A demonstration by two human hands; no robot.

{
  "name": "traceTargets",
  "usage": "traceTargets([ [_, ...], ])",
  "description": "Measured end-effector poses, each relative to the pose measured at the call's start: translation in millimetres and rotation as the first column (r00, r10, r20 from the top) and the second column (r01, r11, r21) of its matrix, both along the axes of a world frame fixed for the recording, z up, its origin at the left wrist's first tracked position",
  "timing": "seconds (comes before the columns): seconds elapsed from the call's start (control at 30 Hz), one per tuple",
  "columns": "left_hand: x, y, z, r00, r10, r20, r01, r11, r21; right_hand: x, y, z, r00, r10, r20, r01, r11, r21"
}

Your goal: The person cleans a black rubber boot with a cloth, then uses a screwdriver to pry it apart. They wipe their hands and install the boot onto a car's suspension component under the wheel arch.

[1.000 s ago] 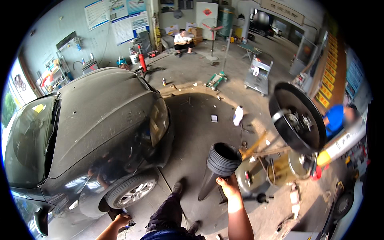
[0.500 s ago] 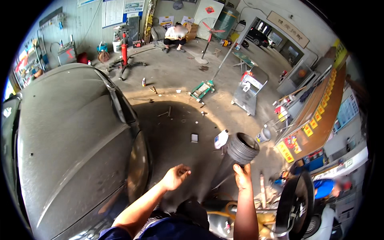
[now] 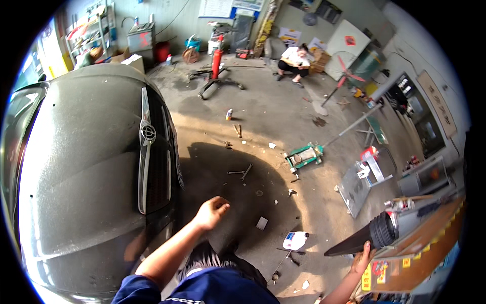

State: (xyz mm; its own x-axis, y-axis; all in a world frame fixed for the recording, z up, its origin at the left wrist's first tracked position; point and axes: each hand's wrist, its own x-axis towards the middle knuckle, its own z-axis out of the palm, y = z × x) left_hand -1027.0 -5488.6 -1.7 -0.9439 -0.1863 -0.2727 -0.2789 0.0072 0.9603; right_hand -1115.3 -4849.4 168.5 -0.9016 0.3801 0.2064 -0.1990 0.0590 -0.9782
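My right hand (image 3: 362,257), at the lower right, is closed on a long black funnel (image 3: 367,235). The funnel has a thick ribbed collar at its wide end. It lies nearly level, its narrow tip pointing left and its wide mouth toward the right. My left hand (image 3: 212,212) hovers over the floor just right of the dark car (image 3: 96,167). Its fingers are loosely bent and I see nothing in them. On the floor between my hands stands a white jug (image 3: 295,240) with a dark cap.
Two wrenches (image 3: 240,173) and a small white box (image 3: 261,223) lie on the floor ahead. Beyond them are a green floor jack (image 3: 304,157), a grey cart (image 3: 357,185) and a red stand (image 3: 216,65). A person (image 3: 294,65) squats at the back.
My view has turned to the right. My right hand has carried the funnel rightward and tipped it from steep to nearly level. My left hand stays beside the car.
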Motion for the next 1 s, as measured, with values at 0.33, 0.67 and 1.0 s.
traceTargets([
  [0.33,-154,-120,-14,0.854,0.475,0.212,-0.483,0.875,-0.014,-452,-170,-53,0.882,0.426,-0.199,-0.461,0.869,-0.181],
  [0.67,-516,-289,28,0.918,0.392,0.049,-0.339,0.844,-0.416,-768,-336,-70,0.868,0.491,-0.072,-0.494,0.869,-0.029],
  [1.0,-726,-528,32,0.877,0.474,0.085,-0.416,0.835,-0.361,-1018,-709,-81,0.680,0.730,0.066,-0.723,0.653,0.225],
])
